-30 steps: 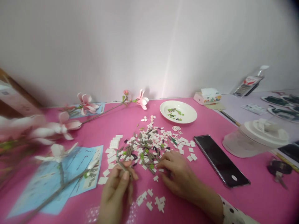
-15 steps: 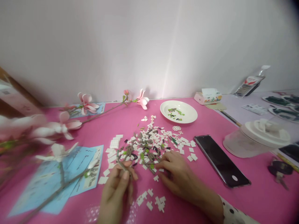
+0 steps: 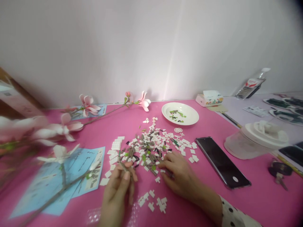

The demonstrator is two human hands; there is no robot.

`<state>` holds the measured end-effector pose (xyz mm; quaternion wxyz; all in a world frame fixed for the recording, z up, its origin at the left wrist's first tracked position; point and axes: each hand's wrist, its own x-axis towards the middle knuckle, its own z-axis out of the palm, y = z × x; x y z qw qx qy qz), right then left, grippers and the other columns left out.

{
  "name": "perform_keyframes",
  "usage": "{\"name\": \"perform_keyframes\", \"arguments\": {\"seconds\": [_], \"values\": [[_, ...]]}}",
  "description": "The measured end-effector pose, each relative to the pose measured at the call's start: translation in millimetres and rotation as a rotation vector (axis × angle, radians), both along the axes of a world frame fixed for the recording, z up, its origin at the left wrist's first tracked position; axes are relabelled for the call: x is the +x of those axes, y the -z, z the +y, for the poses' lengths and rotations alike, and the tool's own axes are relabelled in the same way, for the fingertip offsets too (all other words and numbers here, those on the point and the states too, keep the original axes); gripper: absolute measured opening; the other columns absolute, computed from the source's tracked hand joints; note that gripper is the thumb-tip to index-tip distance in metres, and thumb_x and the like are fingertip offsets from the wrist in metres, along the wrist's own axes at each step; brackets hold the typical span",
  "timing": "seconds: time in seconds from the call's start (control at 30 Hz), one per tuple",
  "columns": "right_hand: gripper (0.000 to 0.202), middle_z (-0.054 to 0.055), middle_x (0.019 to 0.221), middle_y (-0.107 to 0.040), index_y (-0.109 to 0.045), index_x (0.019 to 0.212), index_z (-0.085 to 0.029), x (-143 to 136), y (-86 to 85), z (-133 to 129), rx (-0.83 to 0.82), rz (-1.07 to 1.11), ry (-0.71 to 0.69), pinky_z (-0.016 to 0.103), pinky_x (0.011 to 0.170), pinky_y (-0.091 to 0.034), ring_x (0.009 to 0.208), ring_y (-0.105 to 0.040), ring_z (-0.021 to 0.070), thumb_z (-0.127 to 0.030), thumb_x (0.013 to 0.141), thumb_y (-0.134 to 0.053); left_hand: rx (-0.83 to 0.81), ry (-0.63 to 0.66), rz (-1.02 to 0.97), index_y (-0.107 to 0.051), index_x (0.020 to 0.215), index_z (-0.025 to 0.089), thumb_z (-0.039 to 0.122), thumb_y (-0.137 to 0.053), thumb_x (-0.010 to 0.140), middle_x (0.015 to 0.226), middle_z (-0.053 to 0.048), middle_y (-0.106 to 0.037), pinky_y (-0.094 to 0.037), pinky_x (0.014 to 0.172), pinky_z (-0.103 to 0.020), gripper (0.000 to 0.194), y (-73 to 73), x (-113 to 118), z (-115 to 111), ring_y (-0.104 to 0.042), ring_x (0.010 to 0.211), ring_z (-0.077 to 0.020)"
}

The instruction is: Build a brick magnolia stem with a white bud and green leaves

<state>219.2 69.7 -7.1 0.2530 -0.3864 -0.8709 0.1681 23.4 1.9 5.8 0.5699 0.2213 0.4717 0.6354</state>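
Note:
My left hand [image 3: 118, 186] pinches a thin grey-brown brick stem [image 3: 123, 166] with a dark green tip, tilted up and to the left, between thumb and fingers. At the near right edge of a heap of small building bricks [image 3: 148, 148] rests my right hand [image 3: 178, 175], its fingers curled. Something brownish shows between its thumb and fingers, too hidden to name. White, grey-brown, black and bright green pieces make up the heap. Just below the hands lie several loose white bricks [image 3: 162, 204]. White plates [image 3: 116, 144] sit at the heap's left.
Blue instruction sheets [image 3: 59, 183] lie at left under a magnolia branch [image 3: 50, 198]. Pink magnolia flowers [image 3: 88, 107] stand behind. A white plate [image 3: 193, 119] holds green pieces. On the right are a phone [image 3: 222, 162], a lidded plastic tub [image 3: 254, 142], keys [image 3: 280, 173], tissues [image 3: 210, 98] and a bottle [image 3: 253, 83].
The view has shifted slightly, so things at right appear a little further left. Both hands stay nearly in place, and the stem remains in my left hand.

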Motion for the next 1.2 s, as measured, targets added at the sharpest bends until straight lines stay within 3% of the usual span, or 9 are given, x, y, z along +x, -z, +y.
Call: {"name": "perform_keyframes", "arguments": {"seconds": [0.4, 0.67, 0.97, 1.2], "values": [[0.027, 0.006, 0.081, -0.055, -0.067, 0.09, -0.019, -1.6, -2.9, -1.4, 0.03, -0.004, -0.004, 0.034, 0.067, -0.039, 0.076, -0.049, 0.0204, -0.003, 0.073, -0.054, 0.036, 0.033, 0.055, -0.061, 0.1, 0.018, 0.037, -0.071, 0.078, 0.077, 0.0, -0.065, -0.031, 0.038, -0.014, 0.03, 1.0, -1.3, -0.5, -0.039, 0.039, -0.0017], [0.023, 0.005, 0.081, -0.055, -0.068, 0.087, -0.02, -8.5, -12.4, -7.6, 0.052, -0.01, -0.125, 0.036, 0.071, -0.036, 0.079, -0.047, 0.0201, -0.008, 0.085, -0.049, 0.031, 0.072, 0.082, -0.058, 0.105, 0.018, 0.037, -0.069, 0.081, 0.079, -0.001, -0.067, -0.028, 0.038, -0.016, 0.032, 4.1, -2.9, -0.8, -0.039, 0.038, -0.0017], [0.021, 0.006, 0.081, -0.055, -0.068, 0.088, -0.018, -7.7, -9.9, -5.6, 0.054, -0.014, -0.079, 0.036, 0.071, -0.038, 0.079, -0.047, 0.0205, -0.008, 0.082, -0.051, 0.087, 0.09, 0.164, -0.055, 0.107, 0.019, 0.034, -0.061, 0.088, 0.086, -0.002, -0.065, -0.029, 0.039, -0.017, 0.025, 1.2, -3.8, -1.0, -0.039, 0.039, -0.0016], [0.022, 0.007, 0.081, -0.055, -0.069, 0.091, -0.018, -8.1, -8.0, -5.0, 0.069, -0.023, -0.062, 0.036, 0.069, -0.039, 0.078, -0.048, 0.0207, -0.009, 0.085, -0.05, 0.094, 0.129, 0.245, -0.052, 0.119, 0.019, 0.035, -0.056, 0.09, 0.086, -0.002, -0.065, -0.031, 0.04, -0.017, 0.034, 3.8, -5.6, 3.1, -0.039, 0.039, -0.0022]]}}
